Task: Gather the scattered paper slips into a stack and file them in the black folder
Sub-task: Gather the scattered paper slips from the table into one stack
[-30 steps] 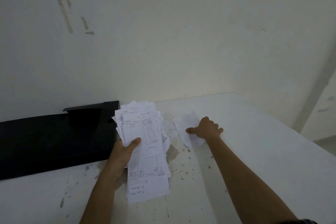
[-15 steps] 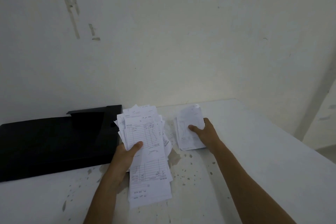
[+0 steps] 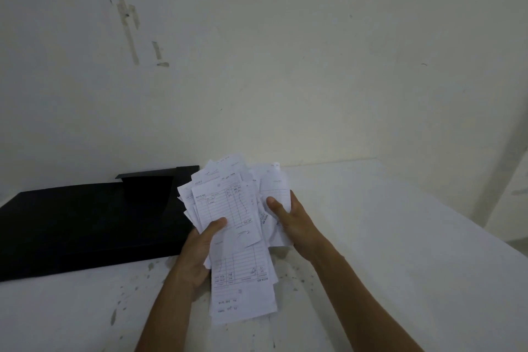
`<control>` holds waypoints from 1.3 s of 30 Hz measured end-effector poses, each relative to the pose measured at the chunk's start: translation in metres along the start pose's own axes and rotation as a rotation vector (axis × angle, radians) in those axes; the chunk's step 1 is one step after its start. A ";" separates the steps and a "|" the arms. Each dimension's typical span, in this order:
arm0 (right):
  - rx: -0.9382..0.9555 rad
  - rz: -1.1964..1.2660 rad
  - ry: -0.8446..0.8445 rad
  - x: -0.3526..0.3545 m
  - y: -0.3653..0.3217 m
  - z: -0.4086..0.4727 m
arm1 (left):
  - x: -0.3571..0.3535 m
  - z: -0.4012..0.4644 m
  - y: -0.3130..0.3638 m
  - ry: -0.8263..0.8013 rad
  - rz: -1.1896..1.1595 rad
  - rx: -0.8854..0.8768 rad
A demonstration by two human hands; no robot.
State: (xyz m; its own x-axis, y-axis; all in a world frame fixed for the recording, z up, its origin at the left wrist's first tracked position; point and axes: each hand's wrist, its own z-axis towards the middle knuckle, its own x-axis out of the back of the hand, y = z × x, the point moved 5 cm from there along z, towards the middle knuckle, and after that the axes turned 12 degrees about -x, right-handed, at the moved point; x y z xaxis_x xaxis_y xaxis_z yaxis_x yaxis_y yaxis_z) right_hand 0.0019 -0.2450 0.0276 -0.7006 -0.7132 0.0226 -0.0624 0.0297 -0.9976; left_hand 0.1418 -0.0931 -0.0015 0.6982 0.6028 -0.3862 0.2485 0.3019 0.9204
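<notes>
Paper slips (image 3: 234,226), printed forms with ruled lines and handwriting, are fanned in a loose, uneven stack held above the white table (image 3: 400,237), just right of the black folder (image 3: 85,223). The left hand (image 3: 200,251) grips the stack from its left edge, thumb pressed across the top sheet while the other fingers are hidden beneath the paper. The right hand (image 3: 291,223) holds a smaller bunch of slips (image 3: 274,188) against the right side of the stack, thumb on top and fingers behind, so where one bunch ends and the other begins is hard to make out. Most print is too small and dim to read, though one heading looks like "NOTA NO". The stack's long axis runs away from the person, leaning slightly left at the far end; its near end hangs low over the table, and whether it touches the surface cannot be told. The far corners splay in several directions, some overlapping the folder's right edge. The folder lies open and flat on the table's left side, its long axis running left to right, with a raised pocket or flap near the wall (image 3: 257,66); its left part is cut off by the frame edge. Both forearms are cut off at the bottom. Dark specks mark the table near the hands, and bare tabletop stretches to the right up to its far edge and corner.
</notes>
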 end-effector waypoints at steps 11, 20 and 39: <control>0.086 -0.147 0.232 -0.009 -0.014 -0.007 | 0.000 0.002 0.000 0.037 0.111 -0.074; -0.011 -0.181 0.003 -0.034 -0.014 0.014 | 0.014 0.001 0.031 0.138 0.174 -0.108; -0.368 -1.071 0.561 -0.009 0.015 0.074 | 0.067 -0.008 0.048 0.302 0.240 -0.239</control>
State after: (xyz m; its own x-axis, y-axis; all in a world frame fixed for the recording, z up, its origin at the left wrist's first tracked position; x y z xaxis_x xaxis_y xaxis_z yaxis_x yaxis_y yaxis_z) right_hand 0.0597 -0.2901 0.0079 -0.3751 -0.1088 0.9206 -0.9142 -0.1208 -0.3868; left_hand 0.1953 -0.0324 0.0166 0.4807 0.8545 -0.1970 -0.0834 0.2682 0.9597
